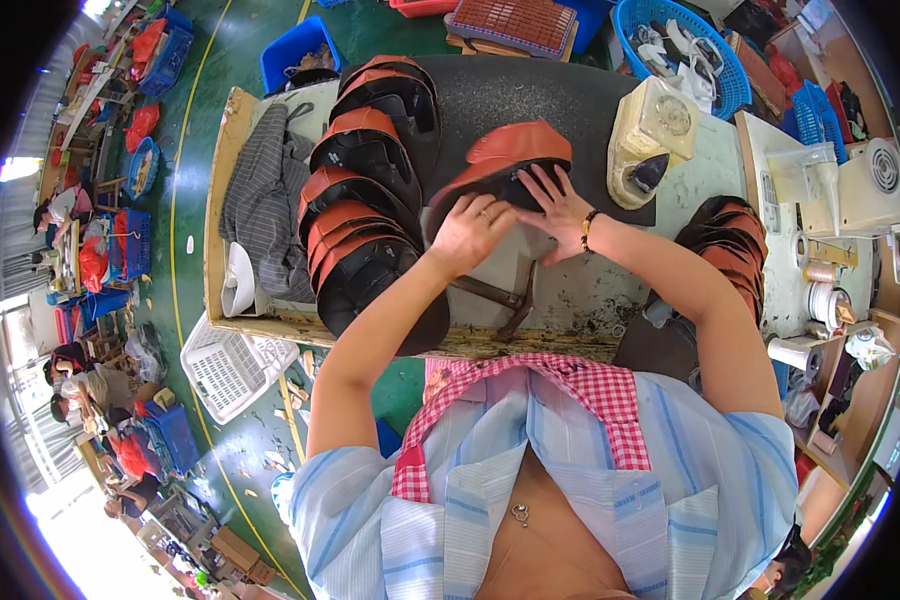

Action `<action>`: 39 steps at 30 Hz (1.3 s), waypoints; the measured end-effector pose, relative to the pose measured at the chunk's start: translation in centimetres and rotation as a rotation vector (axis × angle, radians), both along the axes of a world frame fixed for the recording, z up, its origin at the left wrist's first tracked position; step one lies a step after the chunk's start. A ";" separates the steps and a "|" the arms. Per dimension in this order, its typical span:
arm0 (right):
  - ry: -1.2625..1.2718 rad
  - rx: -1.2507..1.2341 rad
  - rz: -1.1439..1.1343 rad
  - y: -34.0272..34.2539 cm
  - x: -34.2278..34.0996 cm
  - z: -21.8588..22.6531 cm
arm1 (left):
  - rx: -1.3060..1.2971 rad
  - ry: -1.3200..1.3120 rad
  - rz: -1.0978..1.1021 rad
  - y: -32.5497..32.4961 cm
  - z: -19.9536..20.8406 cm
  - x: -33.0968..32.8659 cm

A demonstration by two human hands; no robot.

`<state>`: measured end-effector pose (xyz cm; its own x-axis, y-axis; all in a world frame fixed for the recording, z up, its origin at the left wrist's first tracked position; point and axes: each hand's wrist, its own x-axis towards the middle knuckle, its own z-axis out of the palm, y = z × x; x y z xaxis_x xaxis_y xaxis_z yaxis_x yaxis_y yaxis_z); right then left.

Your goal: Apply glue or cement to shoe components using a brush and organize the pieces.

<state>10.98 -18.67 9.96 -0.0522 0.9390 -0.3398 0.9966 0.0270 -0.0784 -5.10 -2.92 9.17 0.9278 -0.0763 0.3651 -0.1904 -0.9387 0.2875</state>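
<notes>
A red-and-black leather piece (520, 145) is lying on the dark mat (490, 90) at the middle of the worktop (585, 295), its near edge reaching under both hands; the left hand (468, 235) is bending over that edge, its fingers curling inward — whether they are pinching the material, I cannot tell; the right hand (560, 210) is resting on the black part, its fingers spreading loosely and gripping nothing; the two hands are meeting at their fingertips.

A hammer (515, 310) is lying nearer the person, close to the worktop's front edge; to the left, similar red-and-black pieces (360, 190) are overlapping in a long row, with a grey striped cloth (265, 195) sitting beyond them; to the right, a cream-coloured block (660, 115) is standing just beside the mat — and another stack (735, 250) of such pieces is sitting past the right forearm.
</notes>
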 end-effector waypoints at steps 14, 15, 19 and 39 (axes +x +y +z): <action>0.553 0.931 -0.258 -1.5 -4.8 10.6 | -1.484 0.112 0.643 2.6 8.7 -10.7; 0.694 0.777 -0.358 -1.7 -4.8 10.1 | -1.581 0.094 0.745 2.0 7.7 -13.7; 0.895 0.419 -0.295 -0.3 -6.7 6.4 | -1.668 -0.104 1.064 0.7 3.5 -20.3; 0.737 0.841 -0.586 -12.4 0.8 11.2 | 0.375 0.018 1.263 -4.1 9.1 -17.2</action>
<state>11.80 -31.05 21.12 0.5220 0.7966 0.3047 0.6029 -0.0919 -0.7925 -22.29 -7.05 18.28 0.4386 0.7478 0.4984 0.8718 -0.4887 -0.0340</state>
